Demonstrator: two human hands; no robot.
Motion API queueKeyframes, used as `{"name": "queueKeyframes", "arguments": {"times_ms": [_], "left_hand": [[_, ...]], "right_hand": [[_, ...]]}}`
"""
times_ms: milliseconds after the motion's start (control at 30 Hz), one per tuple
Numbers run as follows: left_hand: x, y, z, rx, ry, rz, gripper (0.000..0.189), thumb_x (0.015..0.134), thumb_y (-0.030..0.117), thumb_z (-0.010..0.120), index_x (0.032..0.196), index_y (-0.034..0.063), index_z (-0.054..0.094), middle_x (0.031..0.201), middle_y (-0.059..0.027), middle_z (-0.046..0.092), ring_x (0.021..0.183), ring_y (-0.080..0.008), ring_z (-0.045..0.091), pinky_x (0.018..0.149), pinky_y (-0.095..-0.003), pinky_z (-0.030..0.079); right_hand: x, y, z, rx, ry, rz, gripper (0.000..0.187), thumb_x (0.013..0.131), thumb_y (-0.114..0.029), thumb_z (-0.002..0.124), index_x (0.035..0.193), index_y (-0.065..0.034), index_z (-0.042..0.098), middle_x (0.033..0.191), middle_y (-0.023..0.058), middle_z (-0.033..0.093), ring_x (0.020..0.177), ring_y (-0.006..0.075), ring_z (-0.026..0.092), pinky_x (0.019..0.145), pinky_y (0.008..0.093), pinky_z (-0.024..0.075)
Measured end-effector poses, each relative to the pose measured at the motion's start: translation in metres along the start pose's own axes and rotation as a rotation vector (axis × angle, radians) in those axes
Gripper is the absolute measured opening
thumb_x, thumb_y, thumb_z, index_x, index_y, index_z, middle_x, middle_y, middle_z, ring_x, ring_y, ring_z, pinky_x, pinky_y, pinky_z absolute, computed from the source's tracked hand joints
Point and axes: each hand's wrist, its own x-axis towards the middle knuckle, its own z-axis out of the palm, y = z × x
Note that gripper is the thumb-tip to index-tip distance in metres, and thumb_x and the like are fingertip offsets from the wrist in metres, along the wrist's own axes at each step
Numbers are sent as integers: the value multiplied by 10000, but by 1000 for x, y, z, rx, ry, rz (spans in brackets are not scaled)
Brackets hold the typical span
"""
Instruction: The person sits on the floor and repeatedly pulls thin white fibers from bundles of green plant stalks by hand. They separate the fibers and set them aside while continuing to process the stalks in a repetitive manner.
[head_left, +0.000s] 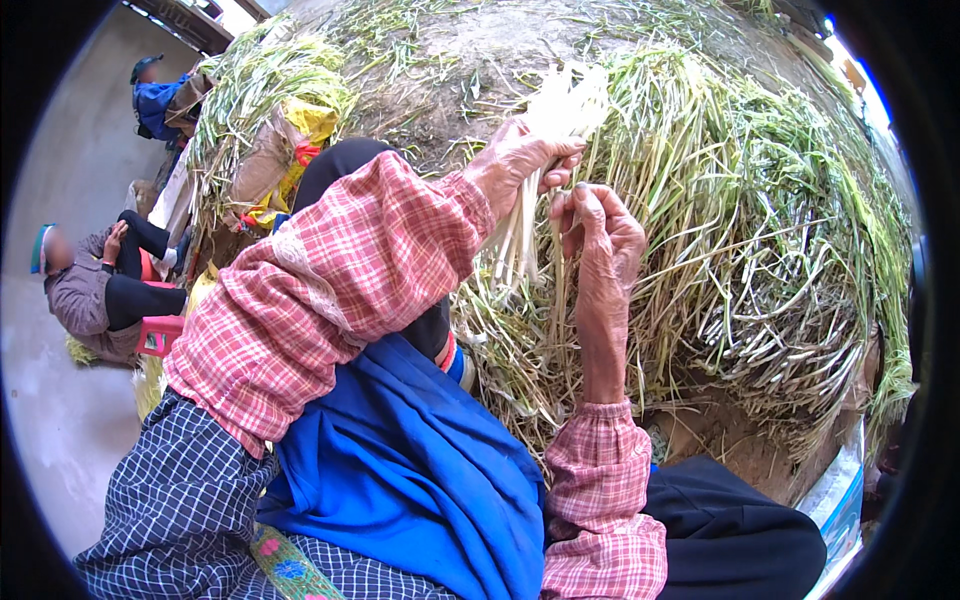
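My left hand (523, 159) is closed around a bunch of pale, whitish plant stalks (566, 101). The far ends of the bunch are washed out by glare, and its cut ends (519, 251) hang below my palm. Just to the right and slightly lower is my right hand (604, 229), with thumb and fingers pinched together at a thin yellowish stalk (558, 262) that runs downward. Behind and beneath both hands spreads a large heap of long green and straw-coloured stalks (675, 172). A blue cloth apron (405, 465) covers my lap.
Loose stalks litter the bare earth floor (420, 97). At left are another heap (255, 75), a yellow sack (311, 124), a seated person (82, 289) by a pink plastic stool (159, 335), and a person in blue (159, 101) farther off. A blue-and-white box (836, 510) stands at lower right.
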Motion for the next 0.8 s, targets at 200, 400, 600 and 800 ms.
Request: {"name": "queueKeyframes", "arguments": {"times_ms": [200,400,600,800], "left_hand": [[2,10,-5,120,33,132,90,830,106,644,801,31,604,644,6,563,478,-20,487,398,-118,348],[3,21,-20,86,128,231,106,828,106,649,842,7,613,662,-12,588,487,-25,520,390,-116,407],[4,40,-34,83,216,308,121,822,113,658,852,10,601,681,-18,597,489,-35,514,378,-141,396],[8,34,-37,-23,217,289,118,830,105,641,851,7,579,686,-36,590,489,-58,499,386,-167,377]], "right_hand": [[-4,20,-9,-322,-208,100,230,876,-153,517,704,-18,587,611,-14,546,523,46,408,481,213,323],[-13,67,-12,-720,-316,28,220,881,-175,516,798,21,568,610,121,574,543,180,544,551,359,442],[-67,188,-63,-1258,-389,-410,243,901,-157,483,686,-52,526,560,44,457,499,139,440,489,324,438],[-29,120,-56,-204,-45,428,342,920,-387,450,862,-64,549,535,-11,438,431,49,406,352,203,375]]}}
